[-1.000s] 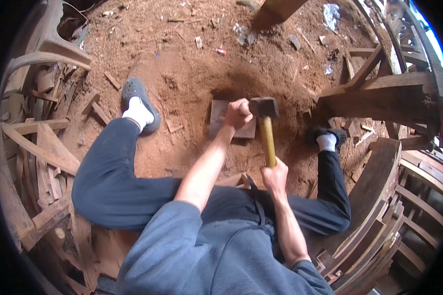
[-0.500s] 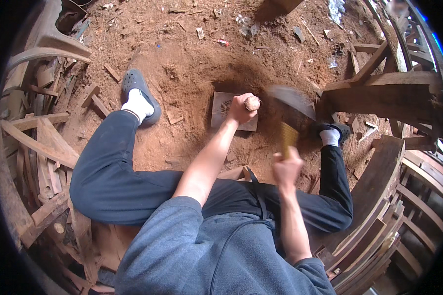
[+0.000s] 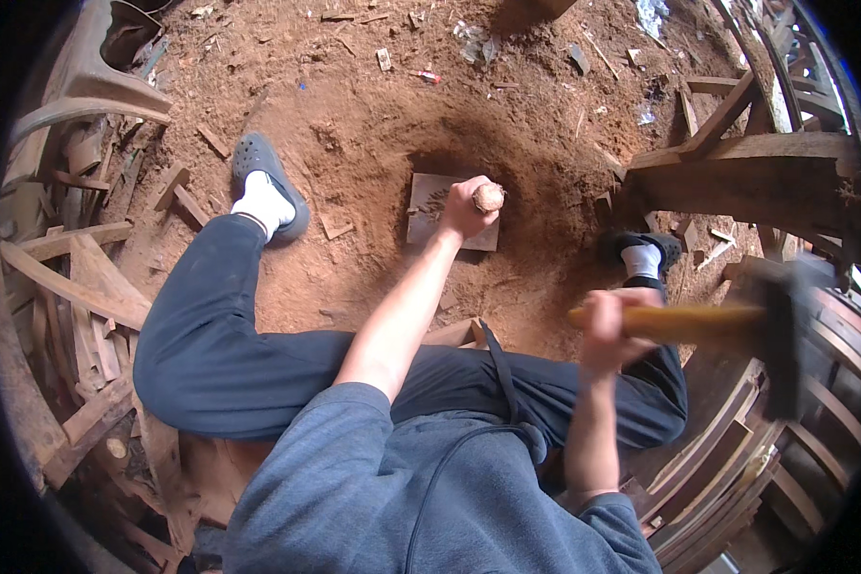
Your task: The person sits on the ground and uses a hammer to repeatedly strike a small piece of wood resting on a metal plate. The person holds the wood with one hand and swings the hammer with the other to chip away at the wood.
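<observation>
My left hand (image 3: 468, 208) is wrapped round an upright tool whose frayed, round wooden handle end (image 3: 489, 197) faces up; its lower end is hidden under the fist. Below that fist a square flat board (image 3: 423, 230) lies on the ground, with a ring of dark marks or cuts partly covered by the hand. Out to the right, my right hand (image 3: 607, 330) grips a hammer by its yellow handle (image 3: 703, 325). The big dark hammer head (image 3: 786, 340) is raised over the stacked wood and smeared by motion.
Sawdust and scraps cover the ground (image 3: 354, 134). Curved wooden pieces (image 3: 77, 287) are heaped at the left. A wooden frame with a thick beam (image 3: 746, 191) stands at the right, above stacked boards (image 3: 708, 450). My bent legs (image 3: 201, 335) flank the board.
The hammer has swung right and back, away from the board, its handle turning from upright to sideways. My left hand has stayed in place on the tool.
</observation>
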{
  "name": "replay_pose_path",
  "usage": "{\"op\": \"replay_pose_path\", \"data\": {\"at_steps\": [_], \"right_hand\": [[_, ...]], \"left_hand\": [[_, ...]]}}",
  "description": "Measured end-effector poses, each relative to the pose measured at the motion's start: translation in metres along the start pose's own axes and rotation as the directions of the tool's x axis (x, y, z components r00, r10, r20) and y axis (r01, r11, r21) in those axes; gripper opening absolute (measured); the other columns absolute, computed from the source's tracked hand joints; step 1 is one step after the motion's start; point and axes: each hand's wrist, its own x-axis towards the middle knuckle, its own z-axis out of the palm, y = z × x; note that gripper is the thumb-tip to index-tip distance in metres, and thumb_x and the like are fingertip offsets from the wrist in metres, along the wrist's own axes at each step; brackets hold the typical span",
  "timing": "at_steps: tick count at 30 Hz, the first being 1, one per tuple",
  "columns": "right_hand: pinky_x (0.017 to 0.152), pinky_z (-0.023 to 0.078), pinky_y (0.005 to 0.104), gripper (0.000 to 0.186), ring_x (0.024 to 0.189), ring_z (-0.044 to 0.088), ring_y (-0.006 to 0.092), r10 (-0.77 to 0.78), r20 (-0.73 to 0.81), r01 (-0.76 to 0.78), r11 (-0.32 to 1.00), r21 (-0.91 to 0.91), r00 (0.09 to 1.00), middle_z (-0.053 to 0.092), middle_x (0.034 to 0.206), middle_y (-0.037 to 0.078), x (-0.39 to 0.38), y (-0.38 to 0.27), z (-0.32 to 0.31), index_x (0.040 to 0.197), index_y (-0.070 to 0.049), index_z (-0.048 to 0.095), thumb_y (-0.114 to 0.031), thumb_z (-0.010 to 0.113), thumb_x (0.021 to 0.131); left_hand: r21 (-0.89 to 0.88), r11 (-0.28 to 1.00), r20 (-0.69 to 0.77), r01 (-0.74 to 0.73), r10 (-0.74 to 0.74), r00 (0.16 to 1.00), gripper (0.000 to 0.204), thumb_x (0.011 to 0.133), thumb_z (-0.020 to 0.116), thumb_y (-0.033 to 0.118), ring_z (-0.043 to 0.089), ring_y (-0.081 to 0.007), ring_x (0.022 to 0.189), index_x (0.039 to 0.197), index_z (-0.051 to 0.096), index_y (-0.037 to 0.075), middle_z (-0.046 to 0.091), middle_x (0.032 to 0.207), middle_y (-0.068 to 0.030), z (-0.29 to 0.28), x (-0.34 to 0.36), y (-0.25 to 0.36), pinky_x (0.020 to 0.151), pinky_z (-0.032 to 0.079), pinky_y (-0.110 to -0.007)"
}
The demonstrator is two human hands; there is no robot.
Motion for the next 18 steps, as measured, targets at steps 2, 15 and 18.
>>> {"op": "replay_pose_path", "data": {"at_steps": [2,15,18], "right_hand": [[0.061,0.051,0.0364,0.014,0.065,0.066,0.0258,0.275,0.358,-0.156,0.932,-0.327,0.892,0.062,0.066,0.017,-0.030,0.021,0.026,0.084,0.002,0.058,-0.001,0.058,0.071],[0.032,0.033,0.0278,0.012,0.035,0.039,0.0115,0.712,0.635,-0.893,0.444,-0.078,0.298,0.044,0.051,0.003,-0.063,0.058,0.028,0.068,-0.002,0.046,0.004,0.056,0.067],[0.035,0.034,0.0277,0.009,0.037,0.039,0.0111,0.723,0.670,-0.954,0.291,-0.073,0.169,0.043,0.052,0.002,-0.070,0.064,0.030,0.068,-0.002,0.047,0.001,0.055,0.069]], "left_hand": [[0.001,1.000,0.020,-0.023,0.023,1.000,0.020,0.062,0.069,0.009,0.065,-0.0301,0.071,0.078,0.058,0.004,0.063,0.074,-0.0139,-0.002,0.000,-0.001,0.064,0.052,-0.035],[0.001,1.000,-0.023,0.011,-0.011,1.000,0.023,0.062,0.070,0.008,0.063,-0.0298,0.070,0.081,0.057,0.004,0.062,0.074,-0.0133,-0.004,-0.002,-0.002,0.064,0.051,-0.036],[-0.009,1.000,0.037,-0.009,0.010,0.999,0.023,0.062,0.070,0.008,0.062,-0.0307,0.071,0.081,0.057,0.003,0.061,0.075,-0.0139,-0.008,-0.002,-0.004,0.065,0.051,-0.036]]}}
